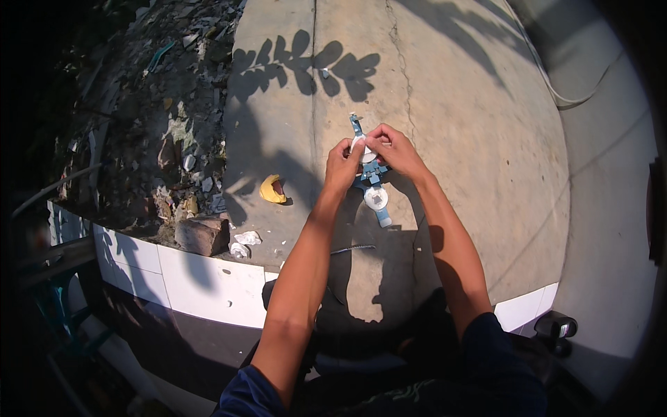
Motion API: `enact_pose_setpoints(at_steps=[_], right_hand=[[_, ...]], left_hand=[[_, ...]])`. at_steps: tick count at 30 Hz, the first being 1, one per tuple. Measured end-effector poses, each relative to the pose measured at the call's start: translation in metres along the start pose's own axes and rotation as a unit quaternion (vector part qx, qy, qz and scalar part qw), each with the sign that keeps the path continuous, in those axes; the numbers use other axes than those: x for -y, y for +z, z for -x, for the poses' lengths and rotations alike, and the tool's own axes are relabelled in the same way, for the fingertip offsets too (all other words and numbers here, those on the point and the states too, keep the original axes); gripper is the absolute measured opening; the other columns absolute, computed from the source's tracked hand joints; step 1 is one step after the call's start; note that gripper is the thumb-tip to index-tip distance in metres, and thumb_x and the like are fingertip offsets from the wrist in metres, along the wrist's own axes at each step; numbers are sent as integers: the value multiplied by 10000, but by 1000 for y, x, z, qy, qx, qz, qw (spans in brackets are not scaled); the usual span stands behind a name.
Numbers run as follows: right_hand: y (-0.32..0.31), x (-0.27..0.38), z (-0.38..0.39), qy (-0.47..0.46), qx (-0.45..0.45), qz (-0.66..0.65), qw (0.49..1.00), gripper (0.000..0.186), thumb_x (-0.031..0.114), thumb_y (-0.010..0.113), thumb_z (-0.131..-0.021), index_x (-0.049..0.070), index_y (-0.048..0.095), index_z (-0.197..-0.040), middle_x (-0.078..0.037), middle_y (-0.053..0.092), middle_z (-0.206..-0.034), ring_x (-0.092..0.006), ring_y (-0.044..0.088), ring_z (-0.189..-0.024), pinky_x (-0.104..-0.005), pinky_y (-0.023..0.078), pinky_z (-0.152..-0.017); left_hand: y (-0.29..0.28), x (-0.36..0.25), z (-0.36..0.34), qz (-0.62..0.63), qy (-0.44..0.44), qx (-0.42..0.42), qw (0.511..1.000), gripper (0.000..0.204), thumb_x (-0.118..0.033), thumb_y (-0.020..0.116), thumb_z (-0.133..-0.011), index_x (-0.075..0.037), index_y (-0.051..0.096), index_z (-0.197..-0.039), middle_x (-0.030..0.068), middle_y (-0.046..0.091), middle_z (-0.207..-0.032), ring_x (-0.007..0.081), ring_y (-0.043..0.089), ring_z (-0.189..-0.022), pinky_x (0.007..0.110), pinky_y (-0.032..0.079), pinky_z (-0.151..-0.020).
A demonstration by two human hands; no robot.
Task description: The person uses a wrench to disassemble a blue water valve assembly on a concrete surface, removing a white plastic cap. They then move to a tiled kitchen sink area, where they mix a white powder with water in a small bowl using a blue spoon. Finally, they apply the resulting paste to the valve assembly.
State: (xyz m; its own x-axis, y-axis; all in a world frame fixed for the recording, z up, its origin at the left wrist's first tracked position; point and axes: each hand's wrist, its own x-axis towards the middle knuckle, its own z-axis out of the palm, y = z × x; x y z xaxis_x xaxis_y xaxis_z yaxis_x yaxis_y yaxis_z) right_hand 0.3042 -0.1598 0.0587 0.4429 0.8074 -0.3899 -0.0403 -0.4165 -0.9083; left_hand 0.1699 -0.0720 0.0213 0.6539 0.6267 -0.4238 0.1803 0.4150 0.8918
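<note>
My left hand point(342, 165) and my right hand point(390, 147) meet over a blue-and-white jointed plastic object point(375, 174) lying along the sunlit concrete. Both hands are closed on a white rounded part point(368, 155) near its upper end, with thumbs and fingertips pinched close together. Just below them are blue blocky pieces and a white disc point(376, 198) on a pale blue strip. A narrow blue piece point(356, 125) sticks out above my hands. Small details between my fingers are hidden.
A yellow object point(273, 188) lies to the left. Rubble point(187, 167), a rock point(201, 236) and white scraps point(248, 237) border the concrete slab point(472, 194). A dark cord point(354, 248) lies nearer me; a pale hose point(566, 101) runs along the right wall point(611, 201).
</note>
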Motion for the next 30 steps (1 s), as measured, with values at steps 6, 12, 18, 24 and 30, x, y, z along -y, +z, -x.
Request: enact_pose_setpoints(at_steps=[6, 12, 18, 24, 30], right_hand=[[0, -6, 0, -31, -23, 25, 999, 232, 254, 671, -926, 33, 622, -980, -30, 651, -847, -84, 568, -673, -242, 479, -565], [0, -9, -2, -52, -20, 14, 998, 223, 230, 689, -905, 30, 633, -983, -44, 659, -854, -96, 584, -682, -254, 499, -583], [-2, -6, 0, -43, -6, 20, 999, 203, 210, 683, -912, 28, 636, -989, -39, 656, -864, -91, 590, -725, -256, 504, -604], [-9, -7, 1, -3, 23, -30, 999, 208, 174, 656, -931, 29, 623, -1076, -38, 659, -926, -91, 611, -795, -239, 520, -679], [-12, -6, 12, -25, 64, -71, 995, 295, 95, 680, -901, 21, 590, -1172, -8, 619, -941, -50, 567, -752, -211, 485, -683]], left_hand=[[-3, -6, -1, 58, -41, 38, 997, 239, -321, 639, -954, -82, 628, -967, -11, 603, -796, 63, 544, -672, 217, 462, -562], [-9, -2, -3, 47, -42, 74, 995, 270, -372, 648, -944, -129, 639, -1062, -40, 622, -853, 44, 564, -759, 213, 486, -636], [-8, 0, -3, 43, -38, 69, 996, 272, -351, 636, -955, -113, 639, -1087, -29, 634, -882, 42, 572, -772, 219, 491, -644], [-6, 4, 4, 129, -14, 56, 990, 243, -198, 639, -952, -29, 615, -1125, 19, 643, -906, 79, 589, -768, 220, 498, -637], [1, 10, 13, 43, 132, 22, 990, 459, 25, 690, -848, 12, 560, -1288, 62, 634, -982, 104, 599, -855, 236, 515, -708]])
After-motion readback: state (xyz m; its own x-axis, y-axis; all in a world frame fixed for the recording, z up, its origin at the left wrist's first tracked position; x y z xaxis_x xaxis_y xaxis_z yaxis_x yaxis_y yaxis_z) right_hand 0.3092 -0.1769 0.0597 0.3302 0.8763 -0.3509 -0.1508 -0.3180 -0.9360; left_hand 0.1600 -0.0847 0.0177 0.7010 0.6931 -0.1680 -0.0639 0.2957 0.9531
